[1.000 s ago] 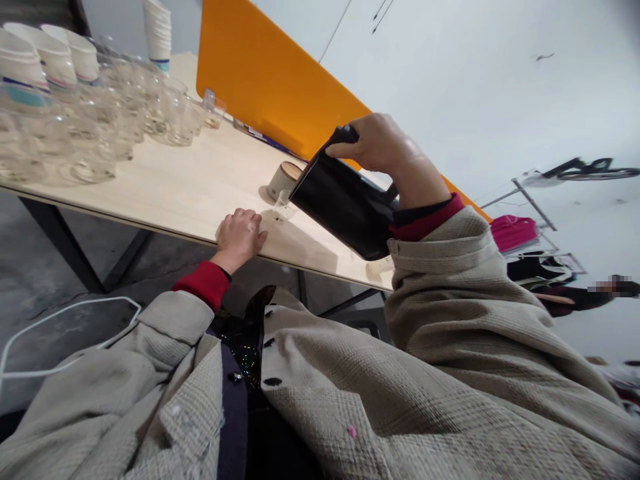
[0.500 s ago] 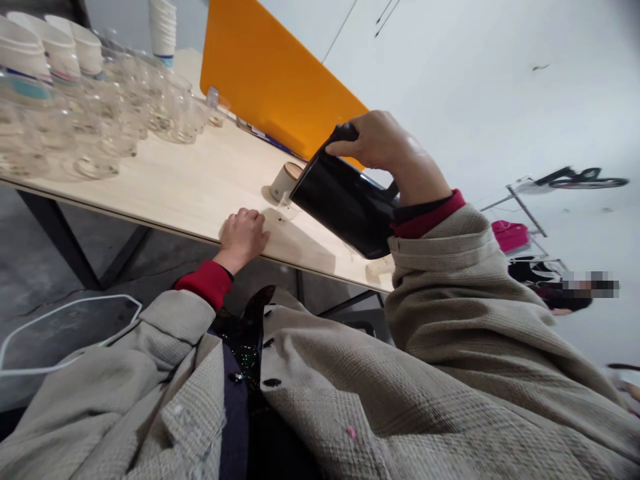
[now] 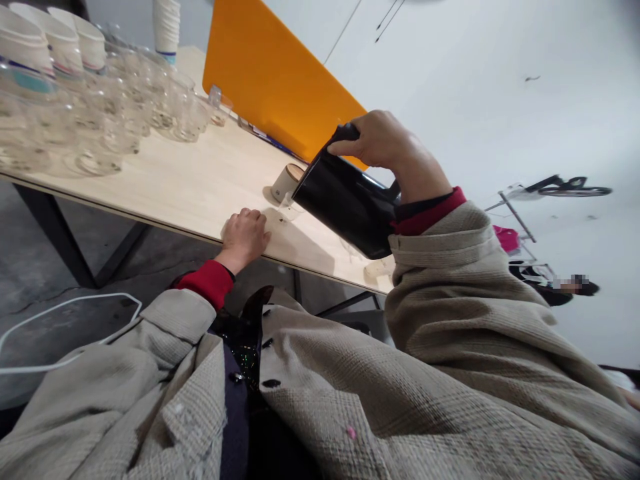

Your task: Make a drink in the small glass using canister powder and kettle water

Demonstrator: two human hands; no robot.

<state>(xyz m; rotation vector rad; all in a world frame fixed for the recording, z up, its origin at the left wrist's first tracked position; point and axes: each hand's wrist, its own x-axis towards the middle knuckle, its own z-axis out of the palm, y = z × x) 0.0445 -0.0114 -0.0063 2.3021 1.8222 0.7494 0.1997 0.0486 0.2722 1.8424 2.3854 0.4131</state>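
My right hand (image 3: 375,140) is wrapped round the handle of a black kettle (image 3: 345,207), tilted with its spout end down to the left. Under that end sits a small clear cup (image 3: 289,205) on the table, partly hidden by the kettle. Whether liquid is flowing I cannot make out. A pale round container with a brown top (image 3: 286,183) stands just behind the cup. My left hand (image 3: 245,235) rests at the front edge of the table, loosely bent with the thumb apart, and holds nothing.
Many clear cups (image 3: 107,127) with bits in the bottom crowd the left of the pale wooden table (image 3: 200,180). Stacks of paper cups (image 3: 30,40) stand among them. An orange divider (image 3: 275,80) rises along the back. A person (image 3: 545,283) is far right, near a clothes rack.
The view has shifted slightly, and the person in the background appears farther left. My hands and the tilted kettle hold nearly the same position.
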